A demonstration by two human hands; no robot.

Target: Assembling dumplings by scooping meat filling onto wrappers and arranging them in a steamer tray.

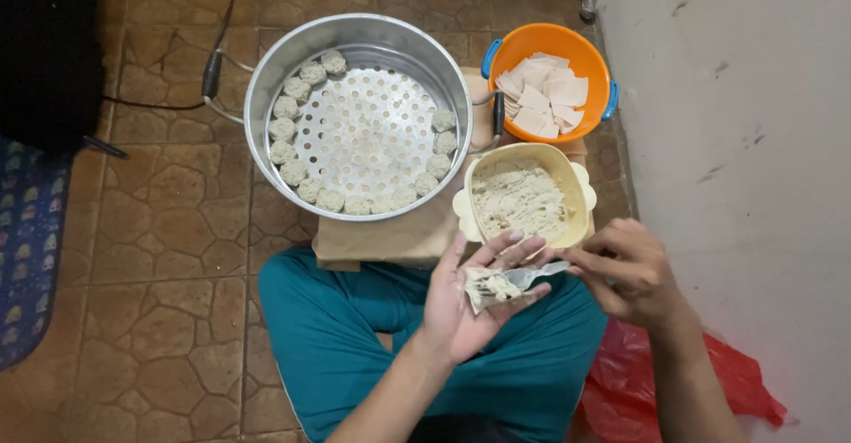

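My left hand (465,305) lies palm up over my lap and cradles a thin dumpling wrapper with filling (490,287) on it. My right hand (631,271) grips a metal spoon (532,274) whose bowl rests on that filling. Just beyond my hands stands a cream bowl (582,196) of pale minced filling. An orange basket (501,57) holding square wrappers sits at the back right. A large metal steamer pot (266,88) has several shaped dumplings (293,173) lined around the edge of its perforated tray.
The pot and bowls rest on a brown board (390,237) on a stone-pattern tiled floor (168,230). A white wall (753,141) rises close on the right. A red plastic bag (736,381) lies by my right knee. A patterned mat (27,248) lies far left.
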